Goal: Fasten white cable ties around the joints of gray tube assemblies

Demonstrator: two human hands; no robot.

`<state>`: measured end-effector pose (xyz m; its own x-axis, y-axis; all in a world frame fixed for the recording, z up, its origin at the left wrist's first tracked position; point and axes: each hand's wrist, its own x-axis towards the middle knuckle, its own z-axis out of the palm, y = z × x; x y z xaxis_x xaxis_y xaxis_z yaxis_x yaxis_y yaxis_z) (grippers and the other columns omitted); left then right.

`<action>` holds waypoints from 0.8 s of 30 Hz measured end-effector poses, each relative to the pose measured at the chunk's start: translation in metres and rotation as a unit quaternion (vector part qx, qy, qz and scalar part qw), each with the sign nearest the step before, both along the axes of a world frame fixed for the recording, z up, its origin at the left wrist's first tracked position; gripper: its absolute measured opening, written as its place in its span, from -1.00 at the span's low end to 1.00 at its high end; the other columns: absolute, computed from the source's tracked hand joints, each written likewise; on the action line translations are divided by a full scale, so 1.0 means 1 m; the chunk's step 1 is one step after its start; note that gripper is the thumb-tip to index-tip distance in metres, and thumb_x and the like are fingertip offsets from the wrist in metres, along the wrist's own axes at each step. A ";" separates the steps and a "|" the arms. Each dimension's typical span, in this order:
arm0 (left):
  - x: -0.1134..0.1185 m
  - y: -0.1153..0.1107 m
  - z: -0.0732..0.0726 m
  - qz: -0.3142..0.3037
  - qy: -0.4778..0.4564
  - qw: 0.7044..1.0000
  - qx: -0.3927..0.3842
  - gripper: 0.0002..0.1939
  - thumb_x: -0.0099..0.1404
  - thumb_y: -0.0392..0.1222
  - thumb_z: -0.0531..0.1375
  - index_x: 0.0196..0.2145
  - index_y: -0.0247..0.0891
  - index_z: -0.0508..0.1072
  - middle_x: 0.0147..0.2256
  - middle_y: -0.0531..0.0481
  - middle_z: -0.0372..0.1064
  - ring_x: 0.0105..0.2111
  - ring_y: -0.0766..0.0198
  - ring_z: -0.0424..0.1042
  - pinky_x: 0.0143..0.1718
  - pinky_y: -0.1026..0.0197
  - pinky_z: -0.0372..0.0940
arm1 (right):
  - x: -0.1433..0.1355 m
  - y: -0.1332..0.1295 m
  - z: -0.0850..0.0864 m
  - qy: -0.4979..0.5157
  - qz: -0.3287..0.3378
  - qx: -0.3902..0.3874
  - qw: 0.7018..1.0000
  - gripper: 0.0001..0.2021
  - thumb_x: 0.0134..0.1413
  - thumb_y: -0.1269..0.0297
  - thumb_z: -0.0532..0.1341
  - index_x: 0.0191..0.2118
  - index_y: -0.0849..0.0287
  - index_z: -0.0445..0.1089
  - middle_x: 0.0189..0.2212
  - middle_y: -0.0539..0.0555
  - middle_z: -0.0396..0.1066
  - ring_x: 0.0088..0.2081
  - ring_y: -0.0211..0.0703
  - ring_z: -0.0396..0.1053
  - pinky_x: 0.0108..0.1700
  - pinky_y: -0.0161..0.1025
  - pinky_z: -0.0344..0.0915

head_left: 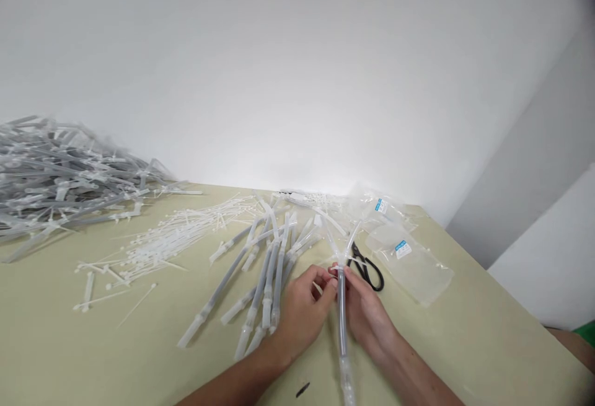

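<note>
A grey, clear-walled tube (343,316) with a Y-shaped, two-branched clear end stands between my hands, its lower end towards me. A white cable tie (338,267) goes round it just below the fork. My right hand (372,316) grips the tube from the right, thumb near the tie. On the left, my left hand (307,307) is closed in a pinch at the tie; its fingertips partly hide what they hold. Beside my left hand lies a group of similar tubes (267,279). Black-handled scissors (367,269) lie just beyond my right hand, partly covered.
Many loose white cable ties (162,238) are spread on the table (139,362) to the left. A large heap of grey tubes (60,176) is at the far left, by the wall. Clear plastic bags (413,269) with blue-white labels lie right. A small dark piece (302,389) lies near the front.
</note>
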<state>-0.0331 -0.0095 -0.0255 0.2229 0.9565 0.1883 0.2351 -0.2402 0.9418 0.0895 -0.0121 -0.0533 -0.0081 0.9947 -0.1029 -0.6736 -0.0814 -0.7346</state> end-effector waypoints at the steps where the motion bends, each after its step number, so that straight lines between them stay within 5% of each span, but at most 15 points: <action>1: 0.002 -0.001 -0.003 -0.005 0.007 1.000 0.003 -0.81 0.22 -0.06 0.13 -0.38 -0.25 0.37 -0.47 0.08 0.38 -0.57 0.38 0.31 -0.51 0.32 0.20 | 0.002 0.001 0.000 0.017 0.017 -0.004 1.000 -0.75 -0.07 0.12 0.31 -0.32 0.19 0.50 -0.39 0.08 0.45 -0.34 -0.13 0.34 -0.35 -0.25 0.25; 8: 0.009 -0.001 -0.015 -0.126 -0.149 0.973 -0.127 -0.76 0.20 -0.04 0.16 -0.30 -0.26 0.30 -0.51 0.10 0.31 -0.65 0.35 0.34 -0.62 0.30 0.23 | 0.014 0.001 0.005 0.052 0.115 -0.005 0.992 -0.65 -0.02 0.13 0.27 -0.09 0.11 0.43 -0.18 0.13 0.47 -0.32 -0.06 0.41 -0.53 -0.25 0.22; 12: 0.007 -0.001 -0.006 -0.220 -0.216 0.931 -0.195 -0.70 0.22 0.02 0.14 -0.39 -0.31 0.31 -0.62 0.07 0.31 -0.72 0.32 0.33 -0.70 0.31 0.21 | 0.019 -0.001 0.011 0.061 0.125 -0.002 0.990 -0.72 -0.03 0.16 0.29 -0.18 0.15 0.47 -0.08 0.15 0.44 -0.05 -0.03 0.34 -0.25 -0.23 0.30; 16: 0.007 -0.005 -0.002 -0.285 -0.247 0.902 -0.212 -0.70 0.22 0.01 0.14 -0.37 -0.33 0.32 -0.61 0.04 0.34 -0.73 0.33 0.34 -0.72 0.32 0.22 | 0.019 -0.004 0.016 0.082 0.190 -0.001 0.978 -0.77 -0.03 0.14 0.27 -0.24 0.10 0.48 -0.04 0.12 0.41 -0.03 0.00 0.33 -0.18 -0.16 0.29; 19: 0.009 -0.006 -0.005 -0.240 -0.261 0.919 -0.172 -0.72 0.19 -0.02 0.19 -0.38 -0.30 0.26 -0.60 0.09 0.32 -0.75 0.35 0.33 -0.75 0.35 0.19 | 0.015 -0.004 0.016 0.077 0.182 0.003 0.980 -0.75 -0.02 0.16 0.25 -0.21 0.13 0.47 -0.04 0.12 0.40 -0.10 0.01 0.37 -0.26 -0.17 0.30; 24: 0.009 -0.005 -0.011 -0.117 -0.243 0.953 -0.136 -0.68 0.17 0.01 0.20 -0.37 -0.21 0.14 -0.66 0.24 0.23 -0.80 0.40 0.26 -0.80 0.41 0.08 | 0.009 -0.003 0.016 0.008 0.067 0.027 0.997 -0.76 -0.07 0.27 0.29 -0.20 0.15 0.46 -0.22 0.11 0.47 -0.27 -0.03 0.39 -0.30 -0.19 0.28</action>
<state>-0.0237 -0.0149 -0.0360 0.3866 0.9192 0.0755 -0.2745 0.0365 0.9609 0.0981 -0.0155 -0.0375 -0.1427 0.9886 -0.0471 -0.6715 -0.1317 -0.7292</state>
